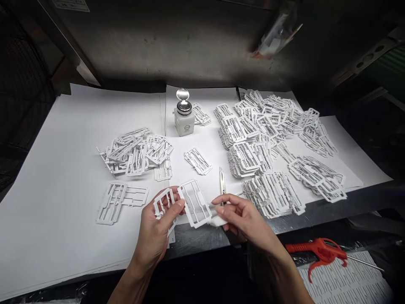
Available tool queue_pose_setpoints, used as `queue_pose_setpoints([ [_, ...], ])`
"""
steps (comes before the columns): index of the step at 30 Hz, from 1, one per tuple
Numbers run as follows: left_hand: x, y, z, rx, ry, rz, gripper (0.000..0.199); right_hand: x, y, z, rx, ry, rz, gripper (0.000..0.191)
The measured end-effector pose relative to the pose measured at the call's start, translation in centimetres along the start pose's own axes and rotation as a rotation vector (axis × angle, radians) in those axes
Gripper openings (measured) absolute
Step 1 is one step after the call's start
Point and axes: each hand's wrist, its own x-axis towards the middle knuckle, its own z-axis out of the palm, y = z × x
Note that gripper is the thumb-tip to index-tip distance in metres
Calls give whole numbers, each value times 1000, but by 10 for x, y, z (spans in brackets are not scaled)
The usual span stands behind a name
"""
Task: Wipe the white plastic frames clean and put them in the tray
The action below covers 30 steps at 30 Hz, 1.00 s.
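My left hand [155,230] is closed on thin white plastic frames [201,198] with bars across their openings; one stands out to the right between thumb and fingers. Another part of the held frames lies across my left palm. In my right hand [248,217], thumb and fingers pinch a small white cloth [217,221], which meets the right edge of the protruding frame. Just beyond my right fingers lies a utility knife [222,179], its lower end hidden by the hand. A few white frames [110,204] rest on the paper left of my left hand.
Loose frames [136,154] are heaped at left, a small stack [198,161] in the middle. Many stacked frames [243,158] fill the right side. A pump bottle [184,122] with its lid raised stands behind. A red air blow gun [325,252] lies below the table edge.
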Motion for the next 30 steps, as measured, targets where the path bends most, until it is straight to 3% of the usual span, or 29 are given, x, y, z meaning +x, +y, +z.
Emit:
queue_pose_setpoints([
  [5,-3,-6,-2,114,-15,25,41,3,-12,7,-111,196,-230,18],
  [10,-9,-6,2,229,-57,87,35,18,-20,36,-400,233,-606,13],
  [13,-12,-6,4,254,-34,105,35,25,-22,37,-580,284,-755,12],
  [20,-10,-9,2,259,-1,89,37,20,-25,16,-621,470,-645,8],
  [26,-12,-8,5,329,-5,135,35,20,-26,31,-649,301,-740,10],
  [30,-12,-9,2,346,7,141,36,19,-26,24,-750,405,-667,5],
])
